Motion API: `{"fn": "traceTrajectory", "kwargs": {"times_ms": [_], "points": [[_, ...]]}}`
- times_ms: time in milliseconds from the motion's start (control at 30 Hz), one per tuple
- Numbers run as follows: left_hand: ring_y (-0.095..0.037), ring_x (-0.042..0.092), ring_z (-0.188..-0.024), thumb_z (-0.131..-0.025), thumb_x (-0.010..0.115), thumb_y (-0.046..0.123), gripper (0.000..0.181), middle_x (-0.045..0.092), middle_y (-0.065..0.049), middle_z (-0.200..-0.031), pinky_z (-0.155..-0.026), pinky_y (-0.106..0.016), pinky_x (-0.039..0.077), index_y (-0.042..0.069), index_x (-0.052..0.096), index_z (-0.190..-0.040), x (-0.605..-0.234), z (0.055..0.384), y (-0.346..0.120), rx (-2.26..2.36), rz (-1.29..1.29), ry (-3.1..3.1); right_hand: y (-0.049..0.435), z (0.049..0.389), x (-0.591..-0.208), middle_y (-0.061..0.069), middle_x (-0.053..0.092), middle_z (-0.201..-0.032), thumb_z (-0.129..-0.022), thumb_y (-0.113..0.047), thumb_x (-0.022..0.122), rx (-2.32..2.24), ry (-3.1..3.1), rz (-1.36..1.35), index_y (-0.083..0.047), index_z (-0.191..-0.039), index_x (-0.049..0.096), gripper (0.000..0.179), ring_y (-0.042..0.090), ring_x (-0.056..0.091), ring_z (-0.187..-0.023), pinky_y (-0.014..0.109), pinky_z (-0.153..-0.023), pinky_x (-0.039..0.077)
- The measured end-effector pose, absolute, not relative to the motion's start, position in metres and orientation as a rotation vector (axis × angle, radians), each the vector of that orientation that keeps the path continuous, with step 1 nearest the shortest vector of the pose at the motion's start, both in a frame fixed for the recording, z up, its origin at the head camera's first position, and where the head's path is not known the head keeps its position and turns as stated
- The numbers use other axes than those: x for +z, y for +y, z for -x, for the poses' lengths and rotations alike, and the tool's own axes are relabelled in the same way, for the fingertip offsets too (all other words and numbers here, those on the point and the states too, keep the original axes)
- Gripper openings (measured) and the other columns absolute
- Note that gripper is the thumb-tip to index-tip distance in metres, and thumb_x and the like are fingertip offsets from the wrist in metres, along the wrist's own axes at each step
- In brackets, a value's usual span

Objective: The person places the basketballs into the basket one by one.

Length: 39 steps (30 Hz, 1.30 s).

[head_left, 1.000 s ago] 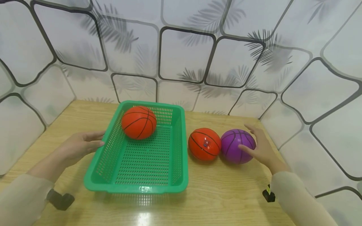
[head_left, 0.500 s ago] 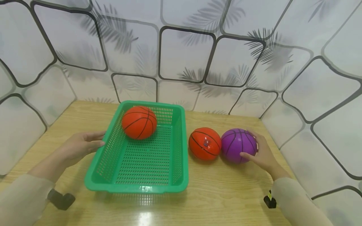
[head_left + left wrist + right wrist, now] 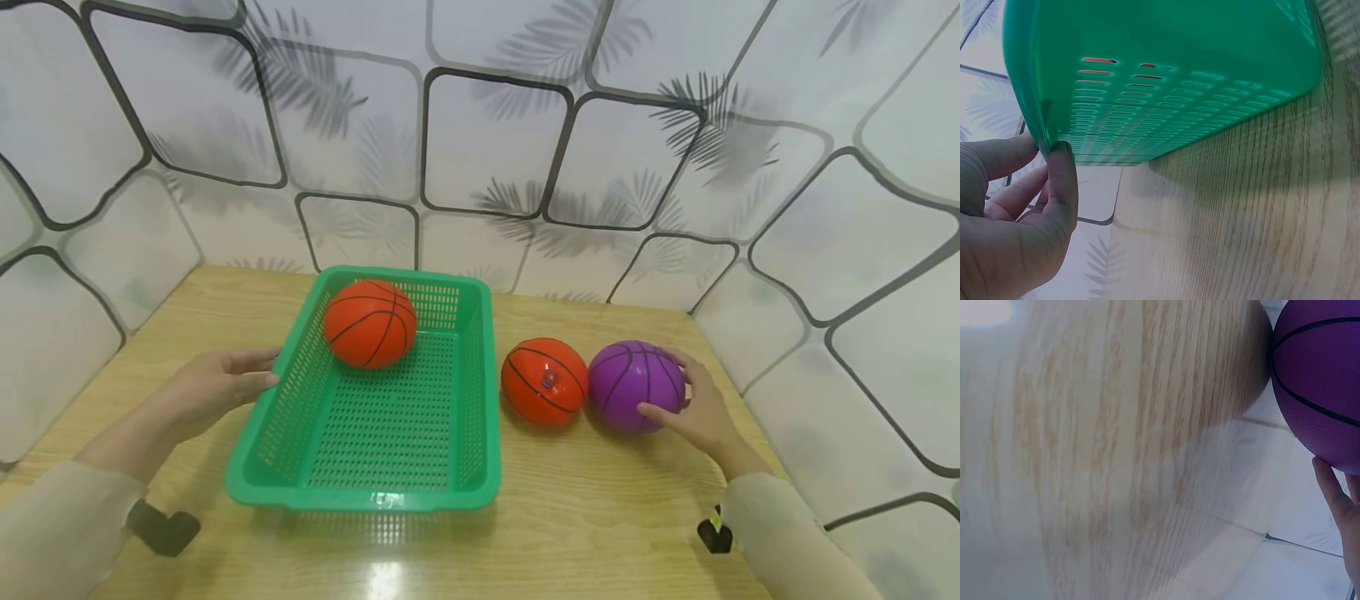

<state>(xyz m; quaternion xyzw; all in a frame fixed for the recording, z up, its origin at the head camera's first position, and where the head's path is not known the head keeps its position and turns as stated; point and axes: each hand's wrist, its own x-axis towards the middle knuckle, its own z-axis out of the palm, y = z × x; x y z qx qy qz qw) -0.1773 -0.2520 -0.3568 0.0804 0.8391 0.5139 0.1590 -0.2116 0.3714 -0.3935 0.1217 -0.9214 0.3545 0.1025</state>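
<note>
In the head view, a green plastic basket (image 3: 390, 500) stands left of centre with an orange-red toy basketball (image 3: 370, 324) in its far left corner. My left hand (image 3: 213, 390) pinches the basket's left rim between thumb and fingers, as the left wrist view shows at the green rim (image 3: 1029, 81). A second orange-red basketball (image 3: 545, 382) sits on the table just right of the basket. Beside it is a purple basketball (image 3: 630, 387), held by my right hand (image 3: 701, 410) from its right side. The thumb lies on the near side, and the other fingers curve round the far right.
The light wood table (image 3: 585, 517) carries everything. A pale patterned wall covering (image 3: 495, 142) closes off the back and both sides. Dark wrist devices (image 3: 161, 531) hang below both sleeves.
My right hand has closed in on the purple ball from the right and now grips it. The ball has shifted very slightly to the right. My left hand stays at the basket rim.
</note>
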Motion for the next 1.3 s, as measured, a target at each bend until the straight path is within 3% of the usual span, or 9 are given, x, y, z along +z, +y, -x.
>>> {"fn": "traceTrajectory", "kwargs": {"times_ms": [300, 633, 967, 1200, 1300], "points": [[-0.041, 0.038, -0.129, -0.097, 0.056, 0.031, 0.064, 0.034, -0.020, -0.148, -0.106, -0.055, 0.032, 0.000, 0.031, -0.147, -0.355, 0.177, -0.252, 1.455, -0.209, 2.409, 0.374, 0.214, -0.388, 0.025, 0.036, -0.136, -0.076, -0.019, 0.081, 1.040, -2.708, -0.343, -0.011, -0.147, 0.032, 0.087, 0.043, 0.044, -0.112, 0.058, -0.079, 0.052], [-0.043, 0.038, -0.129, -0.098, 0.054, 0.028, 0.062, 0.033, -0.021, -0.147, -0.105, -0.059, 0.031, -0.002, 0.030, -0.147, -0.355, 0.177, -0.251, 1.461, -0.235, 2.406, 0.379, 0.227, -0.368, 0.019, 0.039, -0.133, -0.076, -0.020, 0.082, 0.976, -2.656, -0.323, -0.015, -0.147, 0.034, 0.086, 0.035, 0.045, -0.109, 0.046, -0.074, 0.053], [-0.042, 0.037, -0.129, -0.099, 0.053, 0.025, 0.061, 0.033, -0.022, -0.148, -0.106, -0.055, 0.031, -0.004, 0.028, -0.147, -0.357, 0.178, -0.253, 1.498, -0.242, 2.373, 0.365, 0.237, -0.331, 0.018, 0.040, -0.135, -0.075, -0.018, 0.082, 0.965, -2.589, -0.353, -0.019, -0.147, 0.034, 0.086, 0.037, 0.046, -0.111, 0.010, -0.069, 0.045], [-0.040, 0.037, -0.130, -0.099, 0.054, 0.024, 0.062, 0.032, -0.022, -0.148, -0.105, -0.045, 0.035, -0.006, 0.028, -0.146, -0.360, 0.179, -0.254, 1.534, -0.231, 2.352, 0.351, 0.247, -0.311, 0.013, 0.039, -0.138, -0.074, -0.016, 0.082, 0.993, -2.582, -0.335, -0.021, -0.147, 0.035, 0.087, 0.029, 0.045, -0.113, 0.016, -0.072, 0.047], [-0.040, 0.037, -0.130, -0.099, 0.054, 0.024, 0.062, 0.032, -0.023, -0.148, -0.105, -0.045, 0.036, -0.007, 0.028, -0.146, -0.359, 0.179, -0.254, 1.532, -0.236, 2.357, 0.343, 0.251, -0.305, 0.010, 0.039, -0.139, -0.074, -0.014, 0.083, 1.033, -2.561, -0.338, -0.021, -0.147, 0.035, 0.088, 0.024, 0.045, -0.111, 0.011, -0.072, 0.046]]}}
